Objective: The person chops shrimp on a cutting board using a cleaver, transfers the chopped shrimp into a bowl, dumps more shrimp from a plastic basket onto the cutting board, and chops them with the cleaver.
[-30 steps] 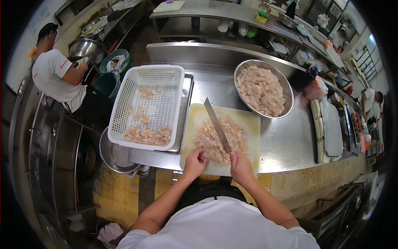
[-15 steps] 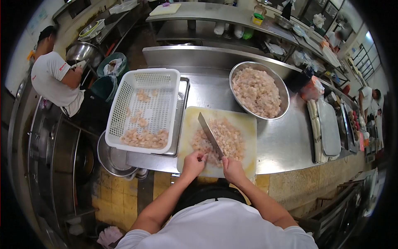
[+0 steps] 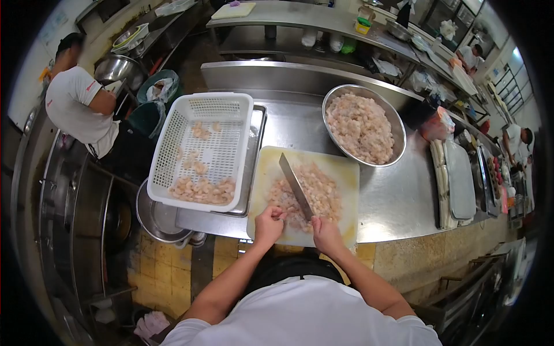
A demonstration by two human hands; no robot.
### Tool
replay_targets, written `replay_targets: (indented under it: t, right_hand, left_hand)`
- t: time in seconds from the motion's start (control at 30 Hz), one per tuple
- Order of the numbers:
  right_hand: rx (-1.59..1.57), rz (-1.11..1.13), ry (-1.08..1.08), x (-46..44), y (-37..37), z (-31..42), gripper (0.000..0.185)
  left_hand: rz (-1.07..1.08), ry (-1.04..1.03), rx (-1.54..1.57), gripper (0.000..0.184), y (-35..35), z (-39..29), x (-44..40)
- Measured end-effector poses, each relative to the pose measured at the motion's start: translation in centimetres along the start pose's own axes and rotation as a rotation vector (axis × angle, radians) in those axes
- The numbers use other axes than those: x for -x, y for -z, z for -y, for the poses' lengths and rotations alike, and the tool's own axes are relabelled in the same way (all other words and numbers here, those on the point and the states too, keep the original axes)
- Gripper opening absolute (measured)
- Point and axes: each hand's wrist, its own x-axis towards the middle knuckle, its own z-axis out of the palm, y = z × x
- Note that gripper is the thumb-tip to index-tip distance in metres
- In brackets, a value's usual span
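My right hand [image 3: 327, 234] is closed round the handle of a long knife [image 3: 295, 185], whose blade slants up and left over the chopped shrimp [image 3: 319, 193]. The shrimp pieces lie spread on a whitish-yellow cutting board [image 3: 347, 173]. At the board's lower left, my left hand [image 3: 269, 224] is closed, fingertips pinched at the edge of the pile; what they hold is too small to make out. A white perforated basket [image 3: 245, 121] with some shrimp stands left of the board. Behind the board on the right is a steel bowl [image 3: 402, 135] heaped with shrimp.
The steel table [image 3: 404, 202] has a raised back edge. A tray [image 3: 460, 179] and folded cloths [image 3: 440, 173] lie at the right. A steel pot [image 3: 151, 216] sits below the table's left side. A co-worker [image 3: 78, 104] stands at the left; other people are far right.
Compared with a second ago, the knife has shifted left over the shrimp with my right hand. My left hand stays pinched near the board's lower left. The whole view has shifted slightly.
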Motion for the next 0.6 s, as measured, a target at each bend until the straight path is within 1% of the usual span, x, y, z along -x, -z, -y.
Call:
replay_targets:
  t: [0.1,0.2,0.27,0.3,0.37,0.5,0.6]
  right_hand:
    - [0.018,0.030,-0.032,0.6,2.0,2.0,0.047]
    - [-0.055,-0.023,0.048,1.9,2.9,3.8,0.047]
    - [0.022,-0.011,0.046,1.6,-0.6,0.4,0.046]
    - [0.061,-0.008,0.044,1.4,-1.1,0.5,0.046]
    - [0.050,0.005,0.019,0.8,-0.8,0.5,0.045]
    - [0.000,0.023,-0.046,1.3,1.8,3.8,0.047]
    - [0.001,-0.010,-0.023,1.5,2.1,5.2,0.047]
  left_hand:
    - [-0.012,-0.051,-0.036,0.018,1.4,-0.2,0.5]
    - [-0.025,-0.031,-0.048,0.021,2.0,-0.7,0.9]
    - [0.005,0.012,-0.104,0.025,2.5,-0.6,1.0]
    - [0.022,0.032,-0.131,0.028,2.7,-0.6,1.0]
    - [-0.035,-0.066,-0.229,0.034,2.9,-0.8,0.2]
    - [-0.096,-0.280,-0.397,0.046,3.1,-1.6,-2.0]
    - [0.038,-0.211,-0.497,0.050,3.1,-2.5,-3.6]
